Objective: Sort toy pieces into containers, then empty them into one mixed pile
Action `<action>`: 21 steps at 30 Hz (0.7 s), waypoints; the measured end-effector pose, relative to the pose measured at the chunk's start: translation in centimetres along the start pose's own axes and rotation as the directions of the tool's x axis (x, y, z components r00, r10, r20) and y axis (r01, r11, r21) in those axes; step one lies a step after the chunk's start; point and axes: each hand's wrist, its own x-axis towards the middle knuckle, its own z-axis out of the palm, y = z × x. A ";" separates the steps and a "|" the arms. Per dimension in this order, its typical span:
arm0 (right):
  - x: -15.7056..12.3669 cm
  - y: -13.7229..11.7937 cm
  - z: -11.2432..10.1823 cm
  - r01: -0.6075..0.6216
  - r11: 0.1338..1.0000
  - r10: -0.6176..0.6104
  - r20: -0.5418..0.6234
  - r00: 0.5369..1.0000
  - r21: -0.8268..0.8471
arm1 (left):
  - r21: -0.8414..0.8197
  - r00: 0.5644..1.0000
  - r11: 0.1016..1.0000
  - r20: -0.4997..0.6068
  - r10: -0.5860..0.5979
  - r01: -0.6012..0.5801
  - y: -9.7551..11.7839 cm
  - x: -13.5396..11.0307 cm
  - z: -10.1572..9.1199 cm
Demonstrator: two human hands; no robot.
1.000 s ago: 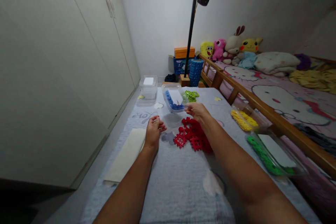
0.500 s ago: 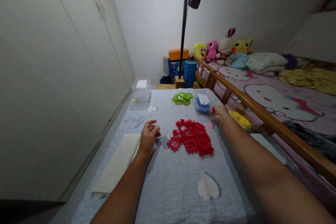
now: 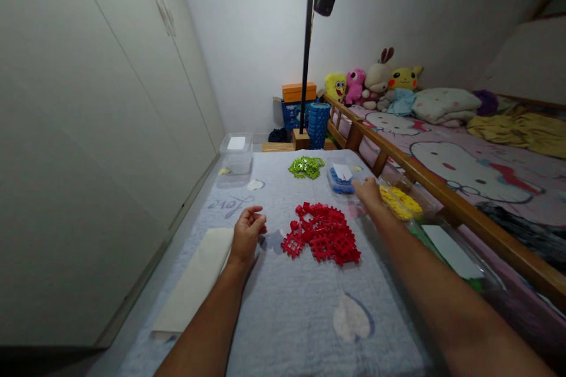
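My left hand (image 3: 250, 227) rests above the cloth just left of a pile of red plastic building pieces (image 3: 325, 234), touching none of them. It holds nothing; its fingers are loosely bent and apart. My right hand (image 3: 368, 189) reaches to the near right corner of a clear plastic box (image 3: 332, 187) with blue pieces (image 3: 341, 181) and a white label (image 3: 342, 172). Its fingers are closed at the box's edge, and the exact contact is partly hidden. Beyond the red pile lies a smaller heap of lime-green pieces (image 3: 306, 167).
A clear box (image 3: 239, 162) with a white label stands at the far left. Folded cream cloth (image 3: 197, 283) lies at left. Along the wooden bed rail (image 3: 375, 136) at right are boxes with yellow pieces (image 3: 401, 203) and green pieces (image 3: 435, 250). A dark pole (image 3: 306, 53) rises behind the table.
My right hand has turned and shifted slightly at the corner of the blue pieces' box, which sits a little nearer. My left hand stays nearly still. The view has moved slightly.
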 end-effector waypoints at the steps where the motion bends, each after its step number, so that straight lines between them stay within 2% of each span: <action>1: -0.7 -0.1 -0.1 0.083 0.992 -0.087 -0.035 0.996 -0.099 | 0.002 1.000 1.000 -0.001 0.001 -0.001 0.0 0.0 0.0; 3: -2.0 -0.6 -0.2 0.260 0.920 -0.291 -0.065 0.955 -0.294 | 0.005 1.000 1.000 0.001 -0.006 0.006 0.1 -0.1 0.1; 5: -2.9 -1.2 0.2 0.418 0.786 -0.470 -0.001 0.883 -0.455 | 0.009 1.000 1.000 0.005 -0.016 0.016 0.2 -0.2 0.1; 7: -3.3 -1.9 0.8 0.510 0.680 -0.547 0.100 0.831 -0.526 | 0.010 1.000 1.000 0.007 -0.022 0.022 0.4 -0.3 0.2; 10: -3.1 -2.5 1.9 0.592 0.566 -0.550 0.272 0.790 -0.574 | 0.013 0.999 0.999 0.007 -0.032 0.032 0.5 -0.4 0.1; 12: -2.6 -2.5 2.5 0.618 0.531 -0.519 0.355 0.778 -0.579 | 0.012 1.000 0.999 0.005 -0.030 0.030 0.5 -0.4 0.0; 21: -0.6 -2.7 2.4 0.570 0.524 -0.451 0.361 0.816 -0.633 | 0.015 1.000 1.000 0.019 -0.019 0.019 0.2 -0.2 -0.3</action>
